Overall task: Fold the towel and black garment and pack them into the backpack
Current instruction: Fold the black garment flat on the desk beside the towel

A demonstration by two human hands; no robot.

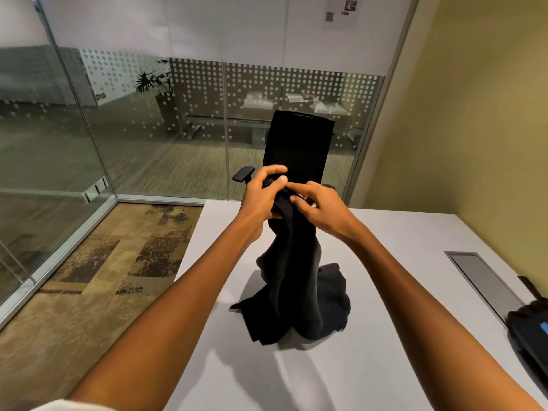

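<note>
The black garment hangs in a twisted column above the white table, its lower part bunched on the tabletop. My left hand grips its top end from the left. My right hand pinches the same top end from the right, the two hands touching. At the right edge of the view lies the dark backpack with a blue patch, only partly in view. No towel is visible.
A black office chair stands behind the table's far edge. A grey cable hatch is set into the table at the right. Glass walls enclose the left and back, a yellow wall the right. Patterned carpet lies to the left.
</note>
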